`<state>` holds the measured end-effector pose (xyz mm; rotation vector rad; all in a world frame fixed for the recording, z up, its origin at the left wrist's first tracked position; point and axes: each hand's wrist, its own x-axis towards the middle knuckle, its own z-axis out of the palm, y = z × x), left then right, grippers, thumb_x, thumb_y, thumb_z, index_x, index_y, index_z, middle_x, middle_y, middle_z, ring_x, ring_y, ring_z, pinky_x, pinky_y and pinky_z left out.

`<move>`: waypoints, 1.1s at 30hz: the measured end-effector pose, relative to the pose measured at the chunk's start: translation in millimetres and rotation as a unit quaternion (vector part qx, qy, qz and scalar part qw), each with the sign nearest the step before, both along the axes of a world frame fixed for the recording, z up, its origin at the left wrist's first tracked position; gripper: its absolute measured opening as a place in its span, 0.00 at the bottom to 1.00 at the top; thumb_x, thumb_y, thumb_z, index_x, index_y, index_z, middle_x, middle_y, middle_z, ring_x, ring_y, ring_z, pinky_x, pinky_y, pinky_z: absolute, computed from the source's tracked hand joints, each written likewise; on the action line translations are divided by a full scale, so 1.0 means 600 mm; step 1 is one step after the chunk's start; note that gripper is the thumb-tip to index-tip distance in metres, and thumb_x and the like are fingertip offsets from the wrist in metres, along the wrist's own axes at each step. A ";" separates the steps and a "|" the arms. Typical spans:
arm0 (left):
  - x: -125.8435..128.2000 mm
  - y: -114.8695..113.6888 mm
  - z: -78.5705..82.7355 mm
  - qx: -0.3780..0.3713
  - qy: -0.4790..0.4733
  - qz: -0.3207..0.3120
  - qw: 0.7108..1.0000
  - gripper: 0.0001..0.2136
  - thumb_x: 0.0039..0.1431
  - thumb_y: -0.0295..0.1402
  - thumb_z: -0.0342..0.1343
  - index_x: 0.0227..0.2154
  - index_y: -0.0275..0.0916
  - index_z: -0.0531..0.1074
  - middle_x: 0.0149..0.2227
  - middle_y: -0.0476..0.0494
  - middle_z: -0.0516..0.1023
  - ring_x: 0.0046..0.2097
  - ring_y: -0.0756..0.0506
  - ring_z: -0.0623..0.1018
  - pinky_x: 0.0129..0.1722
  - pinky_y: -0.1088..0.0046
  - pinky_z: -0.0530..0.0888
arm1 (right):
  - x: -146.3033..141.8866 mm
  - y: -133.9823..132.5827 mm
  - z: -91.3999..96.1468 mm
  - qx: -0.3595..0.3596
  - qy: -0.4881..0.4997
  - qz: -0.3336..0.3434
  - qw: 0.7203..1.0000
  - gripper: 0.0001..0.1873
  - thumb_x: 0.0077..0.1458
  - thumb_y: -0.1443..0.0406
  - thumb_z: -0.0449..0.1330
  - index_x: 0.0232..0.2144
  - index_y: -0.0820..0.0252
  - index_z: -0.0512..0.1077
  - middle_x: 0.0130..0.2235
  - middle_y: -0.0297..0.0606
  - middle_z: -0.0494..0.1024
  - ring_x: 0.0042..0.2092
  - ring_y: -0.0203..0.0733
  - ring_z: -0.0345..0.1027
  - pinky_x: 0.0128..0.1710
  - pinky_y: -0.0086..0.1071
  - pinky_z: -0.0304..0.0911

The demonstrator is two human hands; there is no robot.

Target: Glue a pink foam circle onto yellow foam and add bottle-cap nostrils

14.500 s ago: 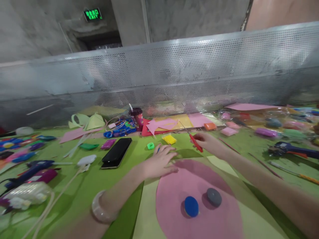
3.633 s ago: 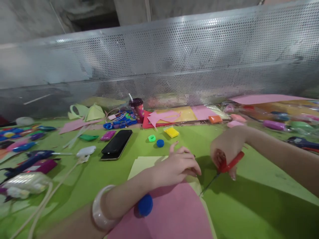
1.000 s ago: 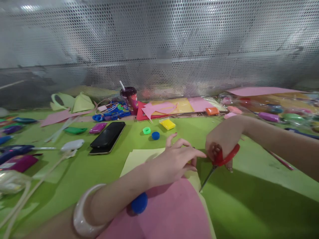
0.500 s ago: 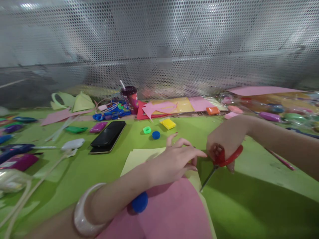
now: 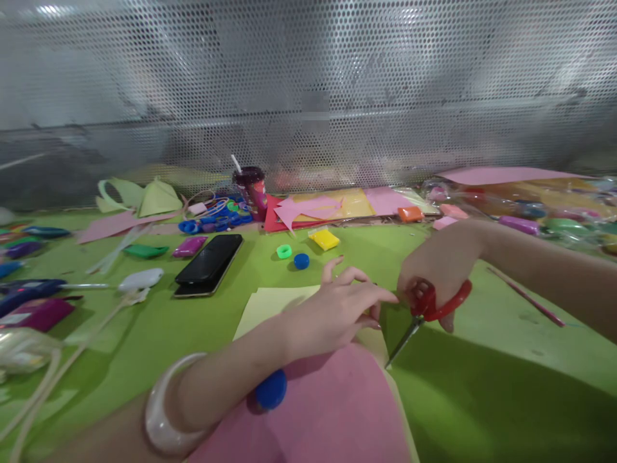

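Note:
Red-handled scissors [image 5: 420, 315] are held in my right hand [image 5: 434, 273], its fingers closed round the loops. The blades look nearly closed and point down-left, their tip at the right edge of the pale yellow paper [image 5: 277, 305]. My left hand [image 5: 332, 312] lies over this paper, index finger stretched toward my right hand, little finger lifted and the fingers apart. Whether its curled fingers touch the paper is hidden. Pink paper [image 5: 337, 411] with a curved edge lies on the yellow sheet. Against my left forearm, on the pink paper, sits a blue round cap [image 5: 270, 389].
Beyond my hands are a smaller blue cap [image 5: 301, 261], a green ring [image 5: 284, 251] and a yellow packet [image 5: 325, 239]. A black phone [image 5: 209, 265] lies left. A lidded cup [image 5: 251, 191] stands at the back. A thin pink stick [image 5: 530, 299] lies under my right forearm.
The scissors' tip has shifted very slightly up and left along the paper's edge, with my right hand. My left hand stays almost still.

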<state>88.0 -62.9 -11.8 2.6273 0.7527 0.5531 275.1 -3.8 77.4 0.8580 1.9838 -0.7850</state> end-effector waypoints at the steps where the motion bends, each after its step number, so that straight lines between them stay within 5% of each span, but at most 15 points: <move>1: 0.000 0.000 0.000 0.006 0.003 -0.001 1.000 0.18 0.58 0.21 0.46 0.49 0.45 0.63 0.35 0.54 0.76 0.50 0.47 0.66 0.61 0.51 0.38 | -0.001 0.000 0.000 -0.001 -0.004 0.001 1.000 0.17 0.37 0.56 0.69 0.21 0.59 0.68 0.21 0.25 0.68 0.24 0.31 0.60 0.24 0.28 0.56; 33: 0.002 -0.007 0.020 -0.023 0.027 0.000 0.999 0.16 0.58 0.26 0.52 0.49 0.43 0.65 0.36 0.50 0.77 0.51 0.44 0.66 0.60 0.49 0.37 | 0.001 0.030 -0.028 -0.073 0.015 0.012 0.997 0.22 0.32 0.53 0.70 0.24 0.60 0.68 0.24 0.27 0.71 0.28 0.34 0.63 0.27 0.29 0.58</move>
